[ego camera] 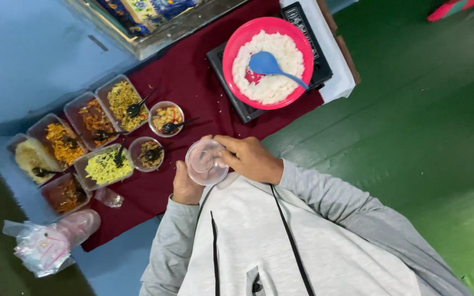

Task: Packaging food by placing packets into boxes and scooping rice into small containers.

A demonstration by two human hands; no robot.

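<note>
Both my hands hold a small clear round plastic container (206, 161) just above the near edge of the dark red tablecloth (193, 82). My left hand (185, 186) grips its lower left side. From the right, my right hand (249, 158) has its fingers curled over the rim. The container looks empty. Beyond it, a pink bowl (236, 44) of white rice stands on a black scale (319, 60), with a blue spoon (272, 67) resting in the rice.
Several clear rectangular tubs of yellow and orange food (105, 167) and two small round cups (166, 117) with black spoons line the cloth's left part. A stack of clear cups in a plastic bag (48, 244) lies at lower left. Green floor (412, 126) spreads to the right.
</note>
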